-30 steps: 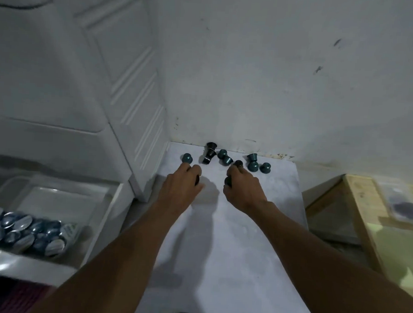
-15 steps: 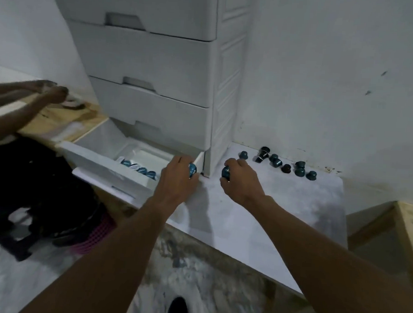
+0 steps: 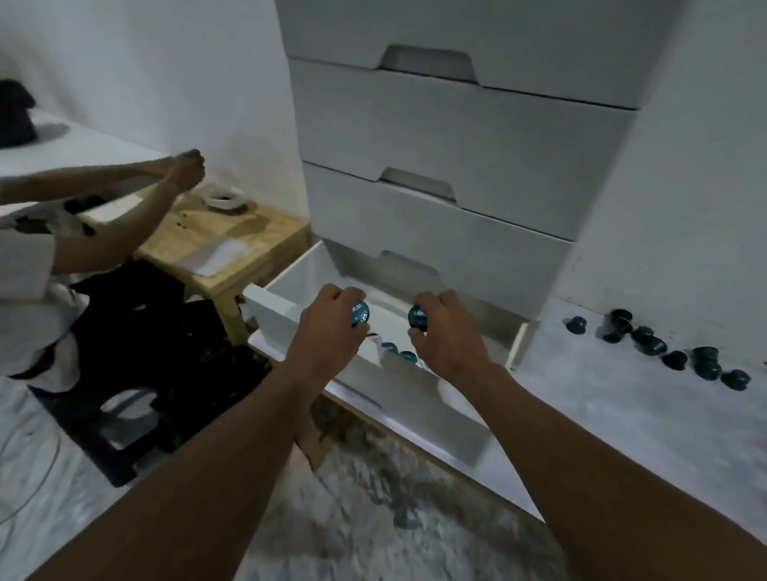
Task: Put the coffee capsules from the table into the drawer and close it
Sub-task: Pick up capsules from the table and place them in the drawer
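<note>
Was midway-ish. Gripped one capsule (image 3: pixel 359 314) in left hand (image 3: pixel 326 337), second capsule (image 3: pixel 417 316) in right hand (image 3: pixel 449 343) above open drawer (image 3: pixel 274 303); had loose capsules (image 3: pixel 650 345) left on table (image 3: pixel 632 419).

Dim, cool, flat light w/ grey-blue cast; no glare. Shadows soft: darkest under the open drawer (image 3: pixel 433 408), just below left grip (image 3: pixel 326 336) & right grip (image 3: pixel 446 338). Coffee capsule (image 3: pixel 359 313) in left grip fairly sharp, lid print partly legible. Floor (image 3: pixel 360 533) below the grips motion-smeared. Person (image 3: pixel 111 196) far left of them blurred. Drawer unit (image 3: pixel 461 130) above leans & bows, wide-angle.
</note>
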The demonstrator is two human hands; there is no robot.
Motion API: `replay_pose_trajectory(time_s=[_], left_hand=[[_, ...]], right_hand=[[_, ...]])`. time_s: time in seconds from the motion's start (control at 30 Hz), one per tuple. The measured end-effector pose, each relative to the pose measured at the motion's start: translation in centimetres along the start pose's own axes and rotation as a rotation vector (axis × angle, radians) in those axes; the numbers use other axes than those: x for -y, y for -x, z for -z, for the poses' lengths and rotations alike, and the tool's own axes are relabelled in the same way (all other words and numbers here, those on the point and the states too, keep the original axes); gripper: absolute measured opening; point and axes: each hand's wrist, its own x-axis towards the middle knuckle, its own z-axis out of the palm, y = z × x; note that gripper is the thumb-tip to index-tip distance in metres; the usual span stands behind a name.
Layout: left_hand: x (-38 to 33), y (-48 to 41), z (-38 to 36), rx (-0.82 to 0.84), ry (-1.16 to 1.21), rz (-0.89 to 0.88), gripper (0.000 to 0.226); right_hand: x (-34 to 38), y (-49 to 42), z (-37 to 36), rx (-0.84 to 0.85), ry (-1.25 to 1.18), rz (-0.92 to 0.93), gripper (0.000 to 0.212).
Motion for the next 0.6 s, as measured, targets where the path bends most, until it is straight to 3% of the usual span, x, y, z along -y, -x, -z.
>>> replay_pose_trajectory(time_s=[0.33, 0.6], left_hand=[[7.9, -9.8, -0.5, 0.215, -0.052, -0.138, 0.040], [10.1, -16.9, -4.6, 0.392, -0.165, -0.256, 0.037]], right_hand=[[2.1, -7.5, -6.8, 0.061, -0.007, -0.194, 0.052], [0.3, -14.0, -10.9, 0.128, 0.027, -0.254, 0.044]])
